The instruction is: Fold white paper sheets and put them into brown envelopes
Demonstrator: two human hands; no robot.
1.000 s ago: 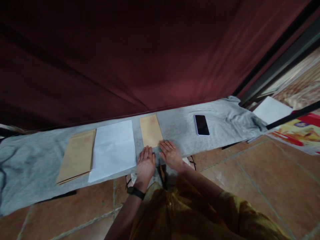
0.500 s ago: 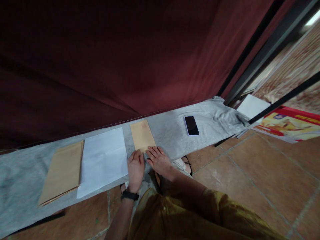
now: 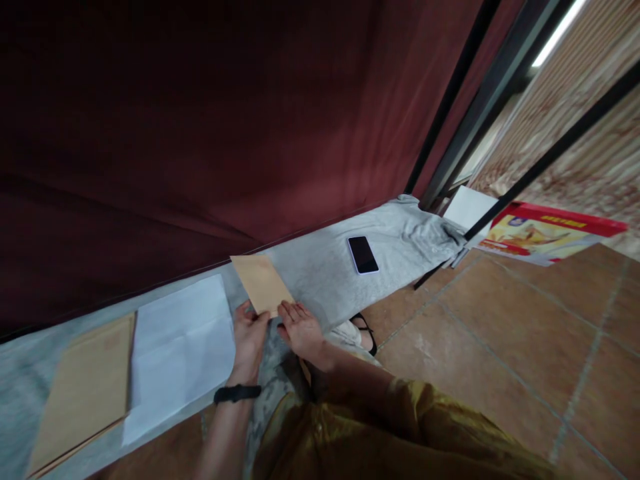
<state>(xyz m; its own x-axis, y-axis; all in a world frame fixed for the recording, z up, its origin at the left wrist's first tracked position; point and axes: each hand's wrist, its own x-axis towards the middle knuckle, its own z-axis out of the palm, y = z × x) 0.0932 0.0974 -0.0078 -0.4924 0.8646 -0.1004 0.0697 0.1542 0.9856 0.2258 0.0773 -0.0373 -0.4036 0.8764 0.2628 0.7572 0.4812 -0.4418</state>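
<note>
A small brown envelope [image 3: 261,283] lies lengthwise on the grey cloth [image 3: 320,270], its far end reaching the curtain's hem. My left hand [image 3: 249,339], with a black wristband, has its fingers and thumb closed on the envelope's near edge. My right hand [image 3: 301,328] is beside it, fingers stretched out with the tips resting on the envelope's near right corner. Left of my hands lies a creased white sheet [image 3: 175,347].
A stack of larger brown envelopes [image 3: 83,387] sits left of the white sheet. A dark phone [image 3: 363,254] lies on the cloth to the right. A maroon curtain [image 3: 200,133] hangs behind. A red and yellow box [image 3: 543,233] and a white paper [image 3: 467,207] sit far right on the tiled floor [image 3: 500,333].
The view has swung right and tilted. My left hand went from lying flat to closing on the envelope's near edge; my right hand stays at its near corner.
</note>
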